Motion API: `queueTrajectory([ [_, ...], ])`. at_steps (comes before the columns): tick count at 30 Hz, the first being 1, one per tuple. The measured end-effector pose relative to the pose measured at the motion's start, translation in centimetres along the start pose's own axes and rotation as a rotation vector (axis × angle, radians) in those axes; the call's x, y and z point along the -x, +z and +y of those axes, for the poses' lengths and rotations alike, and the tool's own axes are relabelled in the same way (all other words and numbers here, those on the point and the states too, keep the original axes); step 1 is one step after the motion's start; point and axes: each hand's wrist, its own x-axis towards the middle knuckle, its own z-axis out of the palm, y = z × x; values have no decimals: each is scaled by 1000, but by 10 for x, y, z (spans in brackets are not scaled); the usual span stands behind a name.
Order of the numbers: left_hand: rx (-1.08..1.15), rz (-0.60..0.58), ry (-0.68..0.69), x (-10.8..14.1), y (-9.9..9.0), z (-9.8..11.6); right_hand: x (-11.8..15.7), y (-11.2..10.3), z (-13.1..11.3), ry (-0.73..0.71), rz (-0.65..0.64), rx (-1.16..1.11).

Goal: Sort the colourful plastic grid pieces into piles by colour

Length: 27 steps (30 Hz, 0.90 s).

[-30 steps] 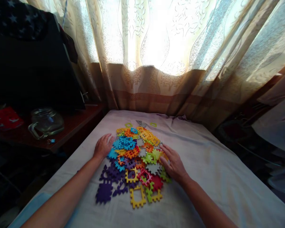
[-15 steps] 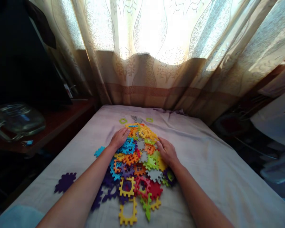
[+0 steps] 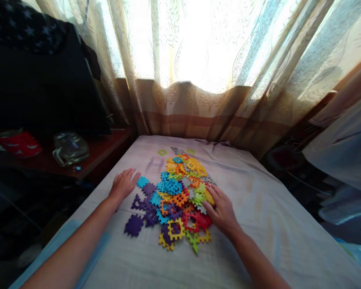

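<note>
Sheet point(image 3: 126, 265), pale and creased, bears a multicoloured heap of toothed pieces point(image 3: 180, 198) between the hands, a yellow square frame point(image 3: 169, 229) lying near its front edge. Right hand point(image 3: 222, 206), thumb set wide of the fingers, reaches over the heap's right side, while the left hand point(image 3: 124, 185), empty and loosely spread, lies just beside a light-blue piece point(image 3: 142, 182); beyond are a grey piece point(image 3: 177, 150), two green frames point(image 3: 165, 152) and a patterned curtain point(image 3: 183, 106).
</note>
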Motion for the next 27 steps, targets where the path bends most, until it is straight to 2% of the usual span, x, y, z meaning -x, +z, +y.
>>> queueTrajectory([
  [3,-77,55,-209,30,-10,-37,39,-5,-31,-275,-148,33],
  [5,-98,74,-275,43,-4,-43,51,-3,-47,-368,-235,59],
  [6,-101,81,-281,46,1,-40,51,0,-52,-370,-258,76],
  [11,-94,105,-180,46,30,-1,28,11,-54,-249,-276,146],
  [15,-76,108,-95,44,47,30,15,18,-48,-241,-256,139],
  [19,-56,92,-42,40,57,50,8,23,-46,-206,-196,104],
  [22,-27,47,6,35,54,55,4,20,-42,-165,-114,80],
  [24,-2,10,43,40,47,50,4,14,-33,-104,-50,71],
  [27,24,-63,126,72,35,34,11,2,-7,129,54,98],
])
